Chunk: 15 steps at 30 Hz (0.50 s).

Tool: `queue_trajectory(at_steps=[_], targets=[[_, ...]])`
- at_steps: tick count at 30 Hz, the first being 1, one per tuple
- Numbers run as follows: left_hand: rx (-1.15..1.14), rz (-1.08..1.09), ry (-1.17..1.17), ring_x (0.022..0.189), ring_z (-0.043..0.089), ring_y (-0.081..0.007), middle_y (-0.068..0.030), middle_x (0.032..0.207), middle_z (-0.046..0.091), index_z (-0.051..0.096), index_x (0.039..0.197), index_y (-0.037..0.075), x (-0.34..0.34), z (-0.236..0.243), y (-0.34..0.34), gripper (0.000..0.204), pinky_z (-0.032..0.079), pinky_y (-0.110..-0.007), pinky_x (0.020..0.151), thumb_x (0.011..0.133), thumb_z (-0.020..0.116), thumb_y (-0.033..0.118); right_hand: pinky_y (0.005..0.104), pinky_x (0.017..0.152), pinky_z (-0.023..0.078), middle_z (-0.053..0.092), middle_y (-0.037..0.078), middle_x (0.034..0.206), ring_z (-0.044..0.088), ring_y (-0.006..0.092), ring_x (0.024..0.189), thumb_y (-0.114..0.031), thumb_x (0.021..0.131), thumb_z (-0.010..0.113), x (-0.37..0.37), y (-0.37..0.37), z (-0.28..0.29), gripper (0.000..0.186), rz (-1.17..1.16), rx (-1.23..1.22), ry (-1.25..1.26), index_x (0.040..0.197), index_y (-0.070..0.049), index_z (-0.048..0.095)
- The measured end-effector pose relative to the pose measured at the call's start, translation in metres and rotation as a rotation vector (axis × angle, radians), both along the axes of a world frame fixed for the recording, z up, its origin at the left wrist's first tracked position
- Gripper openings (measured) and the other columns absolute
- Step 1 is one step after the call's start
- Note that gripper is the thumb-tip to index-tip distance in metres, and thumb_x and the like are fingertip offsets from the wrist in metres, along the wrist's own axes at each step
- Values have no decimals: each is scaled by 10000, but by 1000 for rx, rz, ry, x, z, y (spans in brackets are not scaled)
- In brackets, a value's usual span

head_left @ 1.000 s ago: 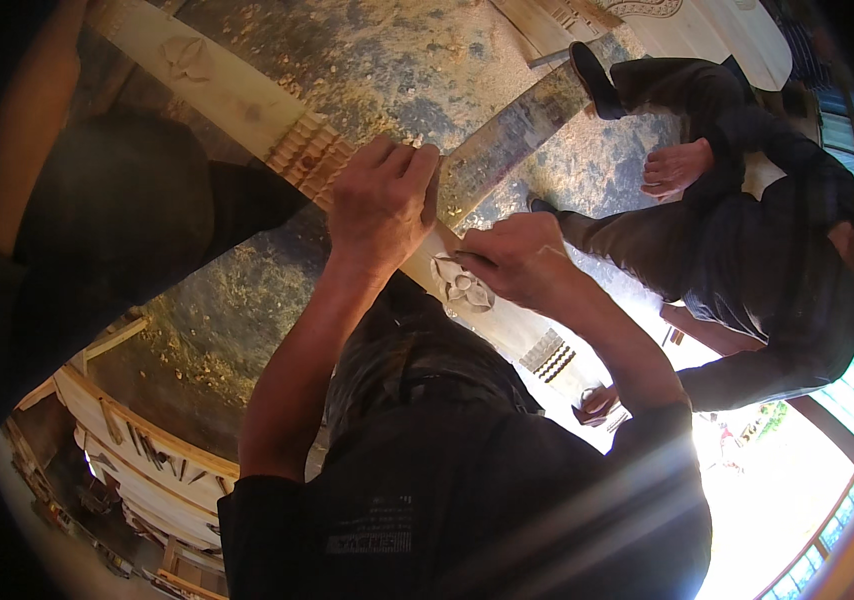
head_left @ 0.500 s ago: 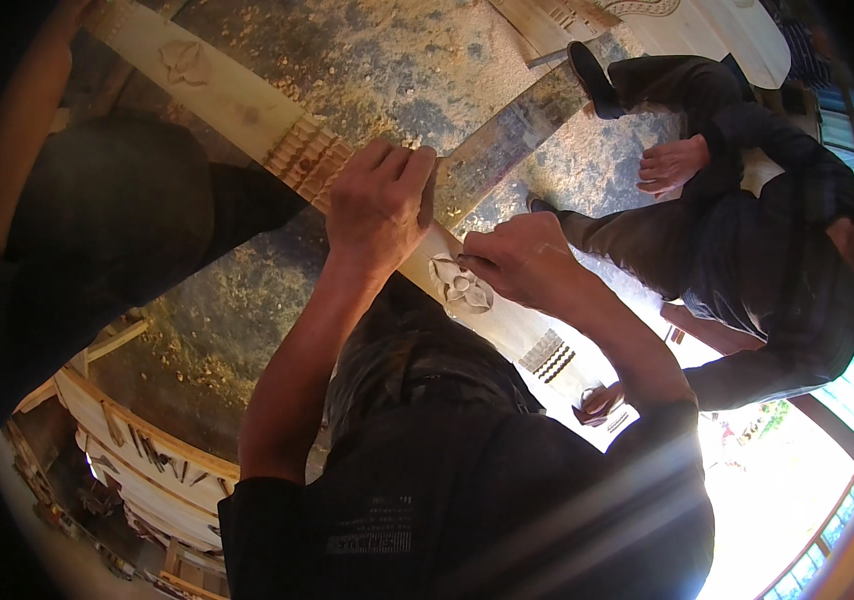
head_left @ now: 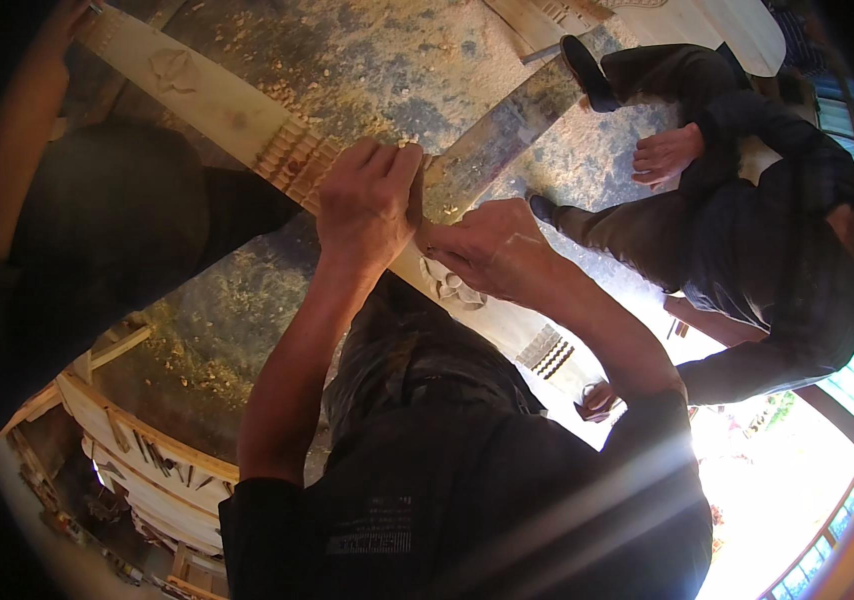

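A long pale wooden board (head_left: 232, 115) runs diagonally under my hands, carved with ridged bands and flower motifs. My left hand (head_left: 367, 205) is closed in a fist over the board, just past a ridged band. Right beside it, my right hand (head_left: 492, 245) is closed too, its fingertips meeting the left fist. Whatever the two hands grip is hidden by the fingers. A carved flower (head_left: 462, 290) shows partly below my right hand. Farther down the board lies another toothed band (head_left: 547, 352).
At the right sits a person in dark clothes, one hand (head_left: 667, 155) by the knee and another hand (head_left: 599, 400) near the board. Someone's arm (head_left: 27, 130) reaches in at the left. Shavings cover the floor (head_left: 367, 60). A rack of tools (head_left: 162, 455) stands lower left.
My right hand has moved left, from over the carved flower's edge up against my left hand. My left hand has shifted slightly left. The flower is now more covered.
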State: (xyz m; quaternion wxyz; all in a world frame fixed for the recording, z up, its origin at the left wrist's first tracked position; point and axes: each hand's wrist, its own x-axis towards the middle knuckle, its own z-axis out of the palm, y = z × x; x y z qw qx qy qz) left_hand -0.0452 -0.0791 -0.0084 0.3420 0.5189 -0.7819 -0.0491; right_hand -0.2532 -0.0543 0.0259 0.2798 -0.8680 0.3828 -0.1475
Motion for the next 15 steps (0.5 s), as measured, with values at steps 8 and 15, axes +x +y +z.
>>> queue_trajectory(at_steps=[8, 15], targets=[[4, 4, 8, 862, 699, -289, -61, 841, 710, 715, 996, 99, 0, -4, 0, 169, 583, -429, 736, 901, 845, 46, 526, 590, 473, 638, 101, 666, 684, 374, 658, -262, 1005, 782, -13, 2, 0, 114, 31, -10, 110, 955, -186, 714], [-16, -19, 32, 861, 697, -288, -56, 840, 708, 714, 988, 105, -4, 0, -2, 170, 582, -426, 734, 890, 837, 39, 523, 586, 488, 622, 92, 639, 674, 356, 627, -273, 989, 840, -16, 7, -1, 181, -35, -14, 87, 866, -167, 760]])
